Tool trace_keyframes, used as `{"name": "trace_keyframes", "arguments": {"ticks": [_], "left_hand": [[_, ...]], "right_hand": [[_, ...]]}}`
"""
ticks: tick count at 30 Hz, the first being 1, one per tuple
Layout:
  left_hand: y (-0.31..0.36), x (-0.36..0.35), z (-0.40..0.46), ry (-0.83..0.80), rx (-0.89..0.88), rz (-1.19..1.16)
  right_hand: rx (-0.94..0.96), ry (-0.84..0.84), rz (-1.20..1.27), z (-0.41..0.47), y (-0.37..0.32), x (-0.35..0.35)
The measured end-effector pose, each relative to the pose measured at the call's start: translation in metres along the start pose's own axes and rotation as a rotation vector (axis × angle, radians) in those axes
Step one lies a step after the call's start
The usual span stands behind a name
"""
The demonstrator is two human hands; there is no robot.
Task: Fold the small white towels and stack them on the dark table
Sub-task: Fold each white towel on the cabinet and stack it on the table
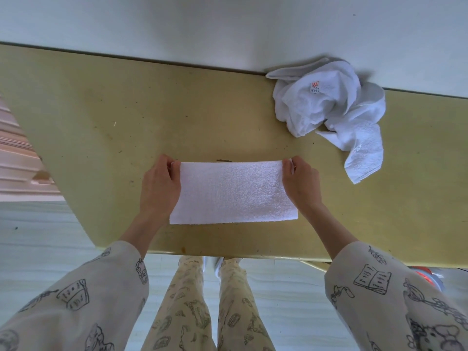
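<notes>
1. The folded towel (233,192) is lying flat on the table (101,117), a long white rectangle near the front edge.
2. The left hand (159,184) is pinching its far left corner, fingers curled round the edge.
3. The right hand (302,184) is doing the same at the far right corner.
4. The pile of unfolded towels (329,110) is sitting crumpled at the back right, touching the wall (228,26), well apart from the hands.
</notes>
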State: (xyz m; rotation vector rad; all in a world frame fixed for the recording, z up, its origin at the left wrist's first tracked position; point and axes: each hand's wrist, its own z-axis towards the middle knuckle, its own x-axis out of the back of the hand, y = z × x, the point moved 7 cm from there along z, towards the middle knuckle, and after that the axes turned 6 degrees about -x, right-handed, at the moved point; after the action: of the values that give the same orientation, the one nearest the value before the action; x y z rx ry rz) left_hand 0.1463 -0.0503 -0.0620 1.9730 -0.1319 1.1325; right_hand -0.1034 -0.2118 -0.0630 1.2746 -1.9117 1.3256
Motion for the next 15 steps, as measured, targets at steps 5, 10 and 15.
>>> {"name": "trace_keyframes", "arguments": {"ticks": [5,10,15], "left_hand": [[0.003,-0.001,-0.001,-0.005,0.013,0.014],[0.002,0.003,-0.003,-0.013,0.040,0.031],[0.004,0.015,-0.013,0.111,-0.002,0.144]], "right_hand": [[0.001,0.011,0.001,-0.001,-0.002,0.000],[-0.043,0.009,0.033,-0.002,0.002,0.003],[-0.042,0.153,0.128,-0.011,0.003,0.019]]}}
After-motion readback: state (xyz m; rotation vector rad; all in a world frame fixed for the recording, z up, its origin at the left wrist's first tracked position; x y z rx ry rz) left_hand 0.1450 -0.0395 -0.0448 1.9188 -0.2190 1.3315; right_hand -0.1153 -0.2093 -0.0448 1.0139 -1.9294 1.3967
